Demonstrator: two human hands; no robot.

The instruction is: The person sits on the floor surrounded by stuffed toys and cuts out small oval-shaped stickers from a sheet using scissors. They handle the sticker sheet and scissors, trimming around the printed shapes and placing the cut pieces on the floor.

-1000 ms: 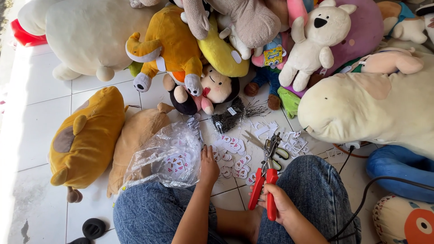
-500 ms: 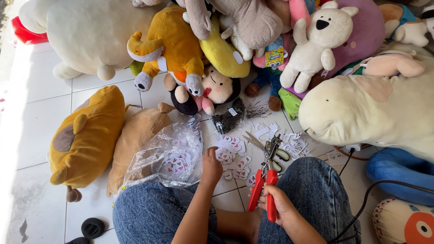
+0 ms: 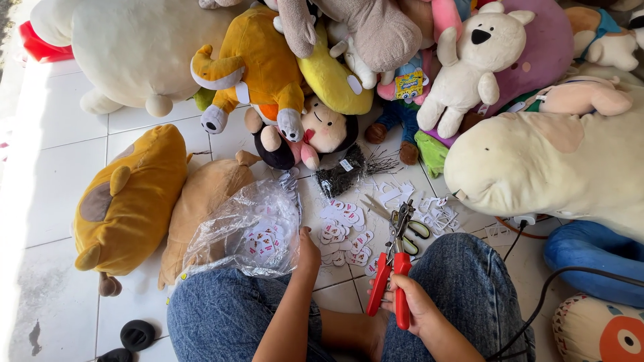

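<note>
Toy workroom, tiled floor (image 3: 60, 167), heaped plush toys (image 3: 469, 60), paper tags (image 3: 345, 218)

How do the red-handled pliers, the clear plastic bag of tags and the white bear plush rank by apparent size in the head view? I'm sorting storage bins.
1. Clear plastic bag of tags and white bear plush: look alike, so unranked.
2. Red-handled pliers, held in the right hand, nearer the camera, yet clearly smallest.

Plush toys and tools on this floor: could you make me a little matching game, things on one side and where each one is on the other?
Things:
1. red-handled pliers
2. clear plastic bag
3. white bear plush
4. scissors

Places:
A. sitting upright in the toy pile
B. in the right hand
C. at the left hand
D. lying on the tiles among paper tags

Pairs: 1-B, 2-C, 3-A, 4-D
</note>
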